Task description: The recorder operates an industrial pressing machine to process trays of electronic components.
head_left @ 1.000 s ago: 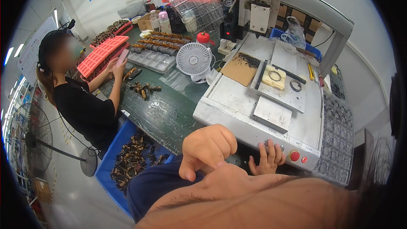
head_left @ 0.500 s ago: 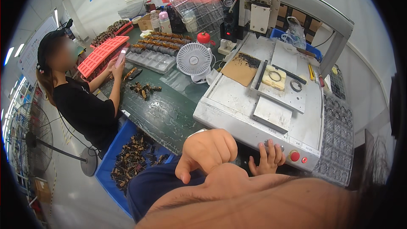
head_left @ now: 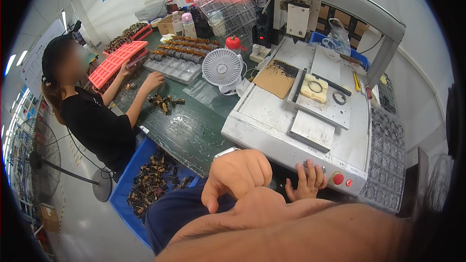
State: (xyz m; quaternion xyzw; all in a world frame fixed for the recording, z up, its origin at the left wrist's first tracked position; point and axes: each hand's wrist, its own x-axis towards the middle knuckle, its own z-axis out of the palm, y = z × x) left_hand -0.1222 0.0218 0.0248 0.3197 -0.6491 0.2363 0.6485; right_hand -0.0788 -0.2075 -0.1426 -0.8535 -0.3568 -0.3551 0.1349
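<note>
My left hand [head_left: 238, 172] is curled close in front of me, thumb bent downward, with a white band at its wrist [head_left: 225, 152]. Nothing shows in its fingers. My right hand [head_left: 307, 180] rests with spread fingers at the front edge of the white machine [head_left: 276, 133], left of a red push button [head_left: 338, 179] and a smaller lit red one [head_left: 349, 183]. On the machine's metal plate [head_left: 335, 111] sits a cream block [head_left: 309, 94] carrying a dark ring [head_left: 315, 86]. Another ring [head_left: 339, 98] lies beside it. Blurred skin fills the lower foreground.
A co-worker [head_left: 92, 111] stands at the green table [head_left: 179, 138] by a red tray [head_left: 119, 63]. Nearby are a white fan [head_left: 222, 68], a clear tray [head_left: 177, 71], small brown-black parts [head_left: 165, 103], a blue bin [head_left: 121, 199] and cardboard [head_left: 264, 85] holding black pieces.
The co-worker's hands have parted, one now over the table by the clear tray and one by the red tray. The pale pinkish thing they held is out of sight. My hands stay put.
</note>
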